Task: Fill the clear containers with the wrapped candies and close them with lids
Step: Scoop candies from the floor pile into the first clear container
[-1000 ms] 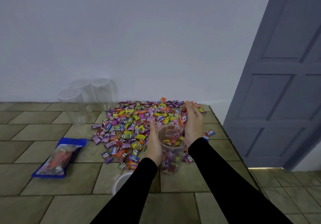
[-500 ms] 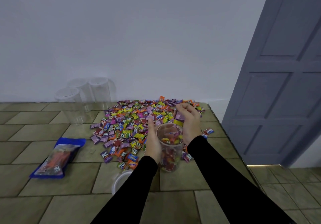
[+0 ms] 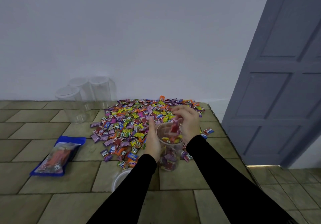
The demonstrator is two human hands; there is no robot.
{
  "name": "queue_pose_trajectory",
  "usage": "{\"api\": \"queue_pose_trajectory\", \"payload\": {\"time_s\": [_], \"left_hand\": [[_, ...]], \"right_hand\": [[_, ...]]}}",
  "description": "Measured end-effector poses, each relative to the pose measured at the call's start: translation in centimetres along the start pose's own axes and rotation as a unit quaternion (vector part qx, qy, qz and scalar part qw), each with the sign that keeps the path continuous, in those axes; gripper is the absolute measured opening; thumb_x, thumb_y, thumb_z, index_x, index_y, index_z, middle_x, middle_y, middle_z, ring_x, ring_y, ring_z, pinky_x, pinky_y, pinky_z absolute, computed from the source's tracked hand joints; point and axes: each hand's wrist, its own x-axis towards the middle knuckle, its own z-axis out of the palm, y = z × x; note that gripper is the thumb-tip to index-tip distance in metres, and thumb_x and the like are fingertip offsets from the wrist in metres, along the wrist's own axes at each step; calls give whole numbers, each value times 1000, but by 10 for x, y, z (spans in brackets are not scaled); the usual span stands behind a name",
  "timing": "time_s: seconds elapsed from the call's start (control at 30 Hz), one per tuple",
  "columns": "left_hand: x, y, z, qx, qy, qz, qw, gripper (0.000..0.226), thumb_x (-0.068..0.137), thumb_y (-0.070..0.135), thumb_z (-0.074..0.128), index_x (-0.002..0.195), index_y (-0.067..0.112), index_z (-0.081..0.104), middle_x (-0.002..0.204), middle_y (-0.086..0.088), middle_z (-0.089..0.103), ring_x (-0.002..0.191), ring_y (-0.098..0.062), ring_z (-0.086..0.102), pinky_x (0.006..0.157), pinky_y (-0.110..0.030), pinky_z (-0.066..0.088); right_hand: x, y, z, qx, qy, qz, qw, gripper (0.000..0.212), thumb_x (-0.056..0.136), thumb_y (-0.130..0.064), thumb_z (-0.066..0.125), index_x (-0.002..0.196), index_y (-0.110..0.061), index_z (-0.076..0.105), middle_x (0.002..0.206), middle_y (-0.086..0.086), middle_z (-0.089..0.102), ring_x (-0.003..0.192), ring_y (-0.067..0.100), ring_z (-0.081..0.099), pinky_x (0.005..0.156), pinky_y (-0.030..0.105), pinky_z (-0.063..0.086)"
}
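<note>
A clear container (image 3: 169, 156), mostly filled with wrapped candies, stands on the tiled surface near the right edge. My left hand (image 3: 152, 140) holds its left wall, fingers up along the side. Over its mouth, my right hand (image 3: 188, 123) holds a few red and pink candies (image 3: 174, 127) in curled fingers. A wide pile of colourful wrapped candies (image 3: 132, 124) lies behind and left of the container. Three empty clear containers (image 3: 83, 100) stand by the wall. A white lid (image 3: 119, 178) lies partly hidden under my left sleeve.
A blue candy bag (image 3: 57, 156) lies flat on the left of the tiled surface (image 3: 43, 180). The surface's right edge drops off near a grey-blue door (image 3: 281, 84). A white wall rises behind.
My right hand came from the far side of the pile back over the container's mouth with candies. My left hand stayed on the container.
</note>
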Motion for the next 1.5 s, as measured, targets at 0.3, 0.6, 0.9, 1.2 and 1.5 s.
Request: {"api": "queue_pose_trajectory", "payload": {"time_s": [0.3,0.6,0.9,1.2,1.5], "left_hand": [[-12,22,-3,83,-29,-28,996,57,102,42,32,109,-5,63,94,-13,72,76,-17,71,57,-22,54],[-6,75,66,413,-19,150,898,24,99,28,47,113,20,65,109,11,63,93,-2,58,75,-14,42],[37,-17,145,664,-18,99,741,43,96,18,45,137,9,44,138,-14,43,128,-31,38,107,-41,33],[76,-92,151,768,-5,40,639,60,97,44,46,146,13,29,154,-16,19,142,-36,16,111,-50,18],[130,-147,155,810,44,70,580,59,59,67,65,96,23,75,107,-8,72,92,-30,69,68,-45,56]], "right_hand": [[11,-4,-3,29,20,47,998,25,90,2,46,75,-11,63,64,1,49,56,15,43,46,21,36],[56,3,-54,-47,42,77,995,20,92,-4,44,86,-8,63,70,6,51,54,15,44,39,16,35],[112,50,-134,-205,56,109,971,18,91,-15,49,89,-4,64,72,2,51,72,21,45,68,32,39],[163,89,-167,-301,-24,110,947,19,92,-12,45,96,-14,63,90,3,59,86,19,53,70,25,40],[232,131,-169,-470,-122,16,874,16,92,-15,49,97,-21,63,108,5,58,99,22,57,94,34,46]]}}
